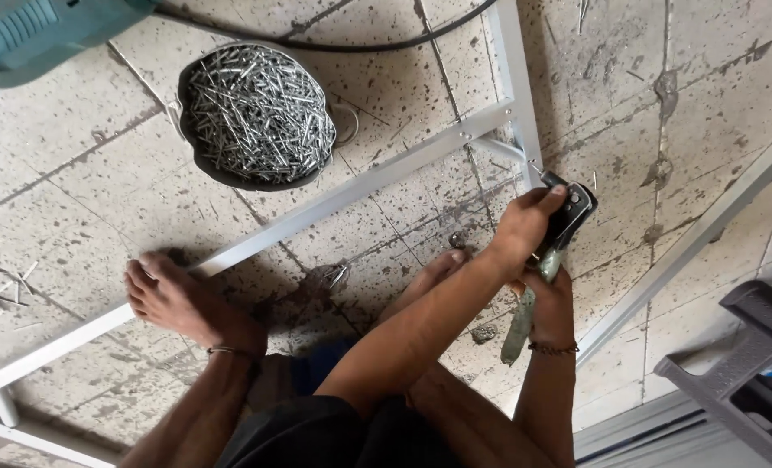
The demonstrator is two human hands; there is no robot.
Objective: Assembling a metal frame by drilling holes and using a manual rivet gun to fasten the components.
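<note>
My left hand [525, 227] grips the black head of a hand rivet tool [574, 206], pressed against the corner joint of a white metal frame [334, 201] lying on the floor. Just below it, my right hand [551, 303], with a bracelet at the wrist, squeezes the tool's worn greenish handles [518, 334]. Both hands sit close together at the right end of the cross bar. I am squatting; my left foot [174, 299] stands on the long frame bar and my right foot [429, 270] rests inside the frame.
A dark bowl [256, 117] heaped with silver rivets sits beyond the frame. A blue power tool [31, 35] and its black cable [351, 43] lie at the top. Another white bar [707, 230] runs diagonally at right, beside a grey plastic stool [741, 364]. Loose rivets [9, 286] lie at left.
</note>
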